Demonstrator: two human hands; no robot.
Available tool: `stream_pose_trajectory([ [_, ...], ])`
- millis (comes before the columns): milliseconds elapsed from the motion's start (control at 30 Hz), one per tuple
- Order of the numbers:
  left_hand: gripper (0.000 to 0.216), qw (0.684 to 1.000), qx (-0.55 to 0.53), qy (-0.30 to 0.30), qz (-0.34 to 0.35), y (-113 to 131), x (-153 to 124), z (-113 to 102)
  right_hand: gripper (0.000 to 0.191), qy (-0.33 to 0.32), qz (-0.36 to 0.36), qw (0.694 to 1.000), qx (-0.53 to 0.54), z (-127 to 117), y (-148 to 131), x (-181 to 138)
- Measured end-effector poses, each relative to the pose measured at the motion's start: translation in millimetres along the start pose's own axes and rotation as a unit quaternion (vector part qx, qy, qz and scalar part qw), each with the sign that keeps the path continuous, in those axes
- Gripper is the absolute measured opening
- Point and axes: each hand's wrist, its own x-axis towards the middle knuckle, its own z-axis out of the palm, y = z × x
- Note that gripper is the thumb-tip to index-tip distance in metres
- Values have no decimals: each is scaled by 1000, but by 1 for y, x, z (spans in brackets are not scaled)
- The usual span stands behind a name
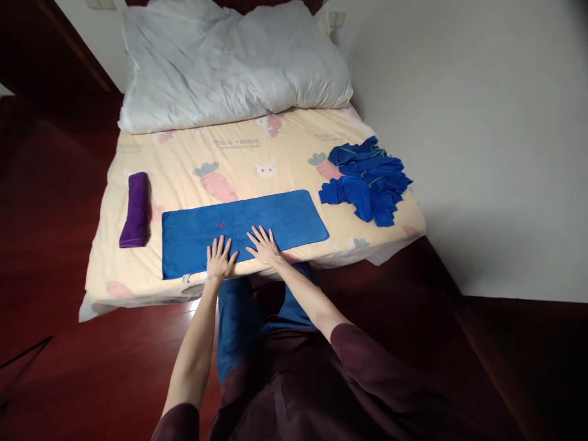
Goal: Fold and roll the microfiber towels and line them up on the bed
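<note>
Resting palm-down, the left hand (220,260) and right hand (265,245) are touching the near part of the blue towel (243,214), fingers splayed wide, the left fingers pointing away from the body and the right ones angling away and to the left. The towel is lying flat near the front edge of the bed (285,150); its long axis is running left to right, the right end tilting slightly farther from the body. A white tag (186,278) is showing at its near edge, left of the hands. Left of the towel, standing apart, a folded purple cloth (135,211) is lying with its long axis running roughly away from the body. Just beyond the towel's right end, crumpled blue cloths (372,180) are lying heaped. White puffy bedding (234,61) is spanning the bed's far end.
</note>
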Motion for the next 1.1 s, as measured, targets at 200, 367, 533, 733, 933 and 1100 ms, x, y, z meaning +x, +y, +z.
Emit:
stream_pose_trajectory([
  [200,71,989,9,63,-131,-52,-26,-21,65,45,127,991,-1,-29,84,-21],
  [367,75,976,16,80,-202,-70,-34,-31,64,84,227,970,-8,-46,147,-38],
  [533,69,985,40,88,-146,-50,-18,-27,59,84,240,967,-23,-45,143,-23],
  [733,62,997,24,23,-63,-13,23,-19,57,23,-17,999,-16,-27,96,20],
  [933,68,982,39,52,-178,-51,58,-31,63,60,38,997,-14,-34,144,54],
  [1100,75,976,65,50,-204,-103,92,-36,70,92,138,986,-7,-53,211,73],
])
